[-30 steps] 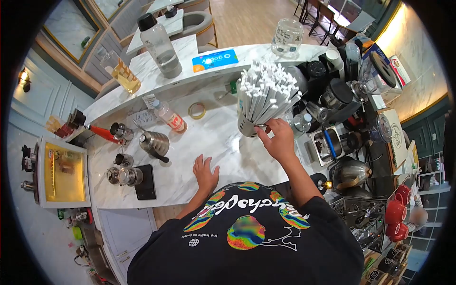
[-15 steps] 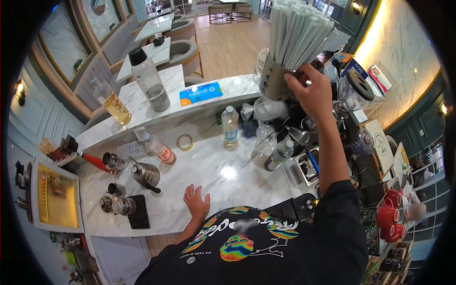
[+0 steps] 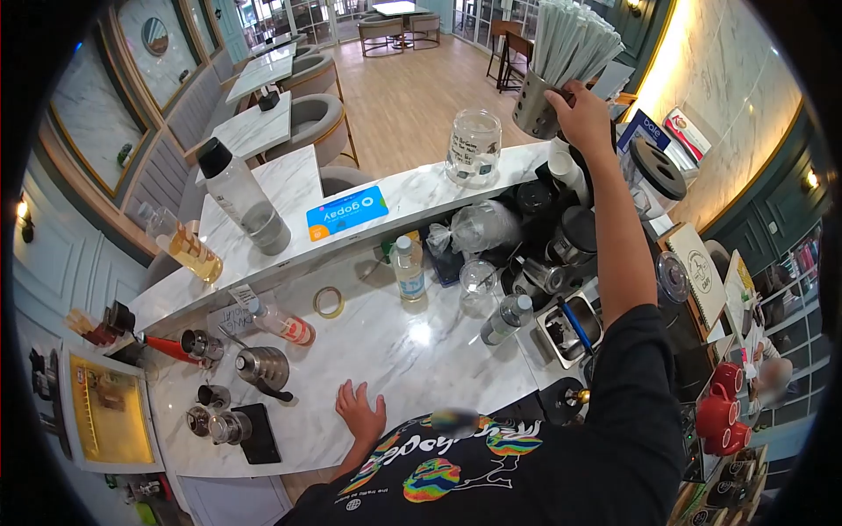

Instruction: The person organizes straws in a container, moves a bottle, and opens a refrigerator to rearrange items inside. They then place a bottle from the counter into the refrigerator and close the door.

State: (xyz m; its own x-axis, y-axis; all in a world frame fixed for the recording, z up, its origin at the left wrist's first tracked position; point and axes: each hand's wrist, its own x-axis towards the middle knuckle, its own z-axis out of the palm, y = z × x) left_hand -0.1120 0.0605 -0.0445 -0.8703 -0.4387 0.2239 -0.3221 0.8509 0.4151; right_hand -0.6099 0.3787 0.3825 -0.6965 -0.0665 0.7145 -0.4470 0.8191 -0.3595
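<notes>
My right hand [image 3: 582, 116], arm stretched out, grips a perforated metal holder [image 3: 532, 107] by its rim. Many paper-wrapped straws [image 3: 572, 42] stand upright in it. The holder's bottom overlaps the far edge of the raised marble ledge [image 3: 414, 186] in this view. Left of it on the ledge stands a clear jar [image 3: 474, 151] with handwriting. My left hand [image 3: 360, 412] rests with spread fingers on the lower marble counter [image 3: 386, 337]. A steel gooseneck kettle [image 3: 263, 368] is the nearest larger item to its left.
On the ledge are a blue gopay card [image 3: 347, 213], a tall black-capped bottle [image 3: 244, 197] and a bottle of yellow liquid [image 3: 181, 243]. Small bottles, a tape roll [image 3: 329, 302] and a black scale [image 3: 260, 435] lie about the counter. A grinder [image 3: 656, 175] stands beyond my right arm.
My right hand has carried the straw holder farther away and slightly right, uncovering the jar behind it. The camera view has shifted; my left hand stays on the counter.
</notes>
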